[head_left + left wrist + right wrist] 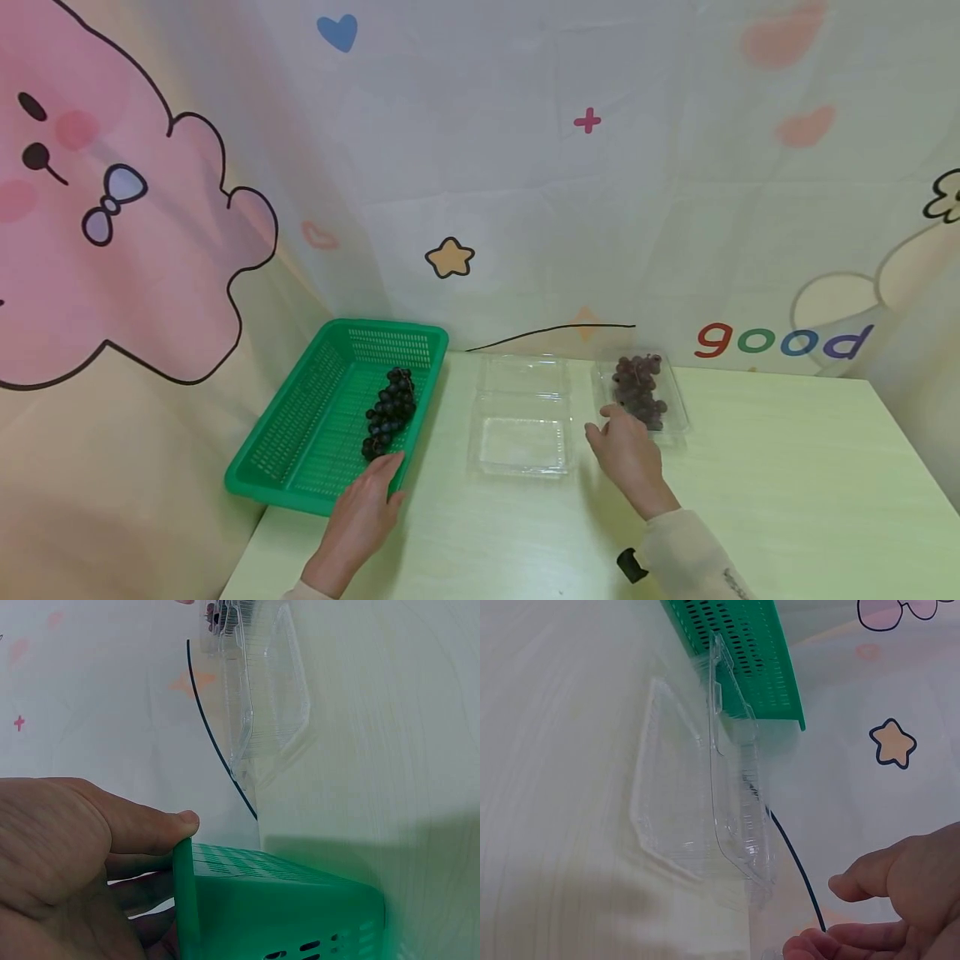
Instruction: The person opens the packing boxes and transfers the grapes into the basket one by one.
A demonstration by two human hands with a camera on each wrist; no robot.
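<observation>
A bunch of dark grapes lies along the right side of the green plastic basket. My left hand is over the basket's near right corner, its fingers close to the lower end of the bunch. In the left wrist view, the thumb overlaps the basket rim; whether it touches cannot be told. My right hand hovers by the near left corner of a clear plastic box with reddish grapes inside. Its fingers are loosely bent, and nothing shows between thumb and fingers in the right wrist view.
Between basket and grape box, an unfolded clear clamshell box lies on the pale table, its two halves one behind the other. A printed curtain hangs behind the table. A black item is by the right sleeve.
</observation>
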